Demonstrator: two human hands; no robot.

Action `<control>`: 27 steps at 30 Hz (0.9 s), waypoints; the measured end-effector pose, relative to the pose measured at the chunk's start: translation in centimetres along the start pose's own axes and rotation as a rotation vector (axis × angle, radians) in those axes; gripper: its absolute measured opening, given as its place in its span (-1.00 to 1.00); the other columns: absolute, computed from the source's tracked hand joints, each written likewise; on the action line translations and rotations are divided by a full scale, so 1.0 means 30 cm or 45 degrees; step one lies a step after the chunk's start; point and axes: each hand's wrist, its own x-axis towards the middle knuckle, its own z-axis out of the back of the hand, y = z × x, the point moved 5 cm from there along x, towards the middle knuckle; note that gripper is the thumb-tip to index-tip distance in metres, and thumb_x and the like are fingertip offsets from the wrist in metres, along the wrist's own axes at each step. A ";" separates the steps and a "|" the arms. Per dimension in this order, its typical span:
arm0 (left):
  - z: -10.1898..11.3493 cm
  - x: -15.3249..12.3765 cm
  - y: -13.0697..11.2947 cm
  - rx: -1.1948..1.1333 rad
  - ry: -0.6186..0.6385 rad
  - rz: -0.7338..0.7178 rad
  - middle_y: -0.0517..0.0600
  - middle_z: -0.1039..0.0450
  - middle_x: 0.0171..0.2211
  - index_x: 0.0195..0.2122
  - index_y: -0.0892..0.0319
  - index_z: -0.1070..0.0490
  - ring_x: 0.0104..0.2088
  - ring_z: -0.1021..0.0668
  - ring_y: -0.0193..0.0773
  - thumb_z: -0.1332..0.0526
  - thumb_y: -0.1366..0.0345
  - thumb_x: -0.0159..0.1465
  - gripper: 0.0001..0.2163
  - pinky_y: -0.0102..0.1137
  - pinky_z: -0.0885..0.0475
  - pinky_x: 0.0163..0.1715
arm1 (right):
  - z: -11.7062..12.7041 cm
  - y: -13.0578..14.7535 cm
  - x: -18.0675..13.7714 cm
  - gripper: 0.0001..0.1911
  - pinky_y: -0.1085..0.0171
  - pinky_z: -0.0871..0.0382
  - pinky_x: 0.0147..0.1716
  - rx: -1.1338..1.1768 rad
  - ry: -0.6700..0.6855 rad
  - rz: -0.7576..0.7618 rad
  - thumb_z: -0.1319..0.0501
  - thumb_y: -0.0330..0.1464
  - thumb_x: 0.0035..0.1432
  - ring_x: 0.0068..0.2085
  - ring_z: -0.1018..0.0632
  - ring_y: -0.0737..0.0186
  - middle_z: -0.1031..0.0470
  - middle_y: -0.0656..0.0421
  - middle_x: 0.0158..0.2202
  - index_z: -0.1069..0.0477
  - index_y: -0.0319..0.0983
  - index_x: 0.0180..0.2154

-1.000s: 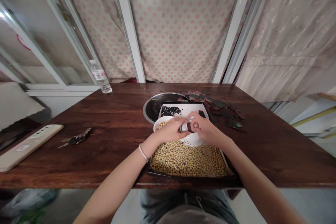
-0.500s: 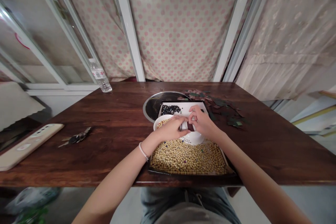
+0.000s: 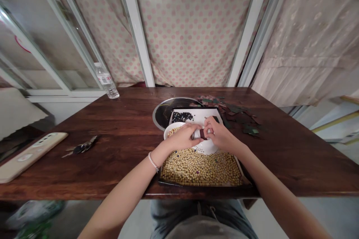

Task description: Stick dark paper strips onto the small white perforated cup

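At the middle of the tabletop's near edge [image 3: 126, 194]: one black-rimmed tray [image 3: 201, 112], its near part spread with yellow beads [image 3: 202, 171]; set so close to the drop, a nudge from either forearm could, I judge, send beads to the floor. Just beyond the beads, one white dish [image 3: 207, 150], a few small dark specks on it; pressure on its near rim might tilt it. Over the dish, one dark red piece [image 3: 203, 134], lying between the two hands, small and probably easy to lose among the beads should a fingertip slip. Left hand [image 3: 186, 137], beaded bracelet [image 3: 153, 162] at the wrist: thumb and fingers curved to a narrow gap at the piece's left side. Right hand [image 3: 217, 133]: fingertips bunched at its right side. How firmly either grips, I cannot tell. Surroundings: toward the near left corner, one pale phone [image 3: 32, 157], and right of it, keys [image 3: 81, 146], both clear of the arms. Against the left hand, one white bowl [image 3: 165, 134] of pale beads, in the way of any leftward sweep. In the tray's far left corner, dark beads [image 3: 182, 117], loose and liable to scatter if bumped. Behind the tray, a round dark plate [image 3: 161, 114]; toward the far right corner, red and green scraps [image 3: 235, 114]; near the far left corner, a bottle [image 3: 107, 82]; past the far edge, a dotted curtain [image 3: 196, 37].
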 end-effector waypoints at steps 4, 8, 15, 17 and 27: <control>0.001 0.003 0.001 -0.010 0.006 0.013 0.08 -0.44 -0.10 -0.06 0.16 -0.35 -0.08 -0.45 -0.08 -0.19 0.24 0.18 -0.70 -0.17 -0.33 -0.05 | -0.005 -0.026 0.029 -0.62 0.30 -0.21 -0.35 -0.027 -0.106 -0.041 -0.01 -0.60 -0.10 -0.40 -0.42 0.25 -0.43 0.25 -0.44 -0.05 -0.17 -0.22; 0.002 0.006 0.004 0.012 0.019 0.035 0.10 -0.43 -0.13 -0.07 0.17 -0.35 -0.12 -0.46 -0.09 -0.18 0.23 0.18 -0.71 -0.19 -0.36 -0.11 | -0.011 -0.045 0.055 -0.63 0.32 -0.22 -0.37 -0.027 -0.154 -0.016 -0.02 -0.59 -0.10 -0.39 -0.42 0.25 -0.42 0.24 -0.45 -0.04 -0.17 -0.21; 0.004 0.005 0.000 0.014 0.029 0.021 0.09 -0.44 -0.13 -0.08 0.17 -0.36 -0.11 -0.46 -0.09 -0.18 0.23 0.19 -0.72 -0.20 -0.34 -0.08 | -0.004 -0.012 0.031 -0.64 0.30 -0.23 -0.35 -0.007 -0.040 0.036 0.02 -0.63 -0.12 -0.38 -0.41 0.25 -0.40 0.24 -0.44 -0.05 -0.17 -0.25; 0.003 0.004 0.001 0.011 0.032 0.022 0.11 -0.44 -0.10 -0.06 0.19 -0.35 -0.07 -0.45 -0.07 -0.19 0.22 0.19 -0.69 -0.19 -0.33 -0.05 | -0.002 -0.005 0.021 -0.65 0.31 -0.21 -0.37 0.047 -0.009 0.025 0.01 -0.62 -0.11 -0.42 -0.39 0.27 -0.39 0.27 -0.47 -0.05 -0.17 -0.26; 0.000 0.003 0.009 0.001 0.001 -0.015 0.16 -0.41 -0.02 -0.02 0.24 -0.34 -0.03 -0.44 -0.07 -0.20 0.23 0.19 -0.65 -0.18 -0.34 -0.02 | 0.044 -0.040 0.011 -0.59 0.32 -0.18 -0.45 0.994 -0.230 -0.283 -0.30 -0.33 -0.10 -0.49 -0.35 0.37 -0.42 0.29 -0.45 -0.05 -0.14 -0.32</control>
